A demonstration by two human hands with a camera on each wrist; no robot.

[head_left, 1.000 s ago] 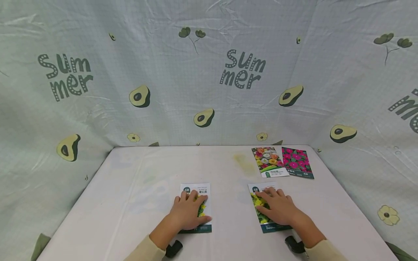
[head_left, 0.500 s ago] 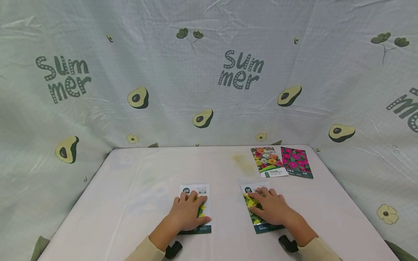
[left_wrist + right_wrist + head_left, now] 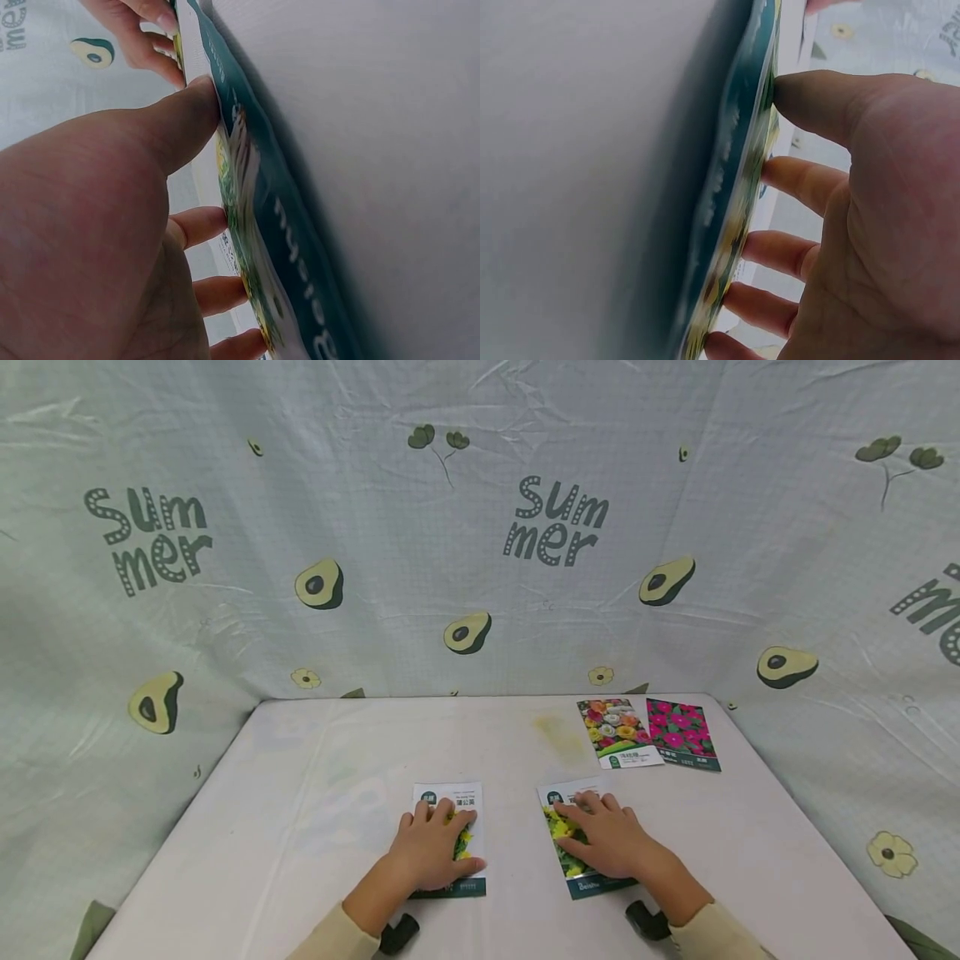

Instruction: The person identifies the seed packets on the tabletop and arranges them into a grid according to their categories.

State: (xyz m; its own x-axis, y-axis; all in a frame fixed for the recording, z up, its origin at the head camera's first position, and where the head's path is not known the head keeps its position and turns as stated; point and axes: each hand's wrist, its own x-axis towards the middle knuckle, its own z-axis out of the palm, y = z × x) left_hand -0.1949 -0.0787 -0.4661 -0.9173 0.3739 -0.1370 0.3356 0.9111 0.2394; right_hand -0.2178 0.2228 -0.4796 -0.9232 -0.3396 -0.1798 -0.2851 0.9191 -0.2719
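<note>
Under my left hand lies a white, yellow-flowered seed packet with a dark green bottom band; the thumb and spread fingertips press on its face. My right hand rests the same way on a second yellow-flowered seed packet, which is tilted slightly, its top leaning left. In the left wrist view the packet's green band curves a little up off the table. The right wrist view has the thumb and fingertips touching the face of the other packet. A gap of white table separates the two packets.
At the back right of the white table lie a seed packet with multicoloured flowers and one with pink flowers, their edges overlapping. A hanging cloth printed with avocados encloses the table's back and sides. Dark wrist cameras sit below both hands.
My right hand has slid its packet leftward across the table, closer to the other one. The left hand and its packet have stayed in place.
</note>
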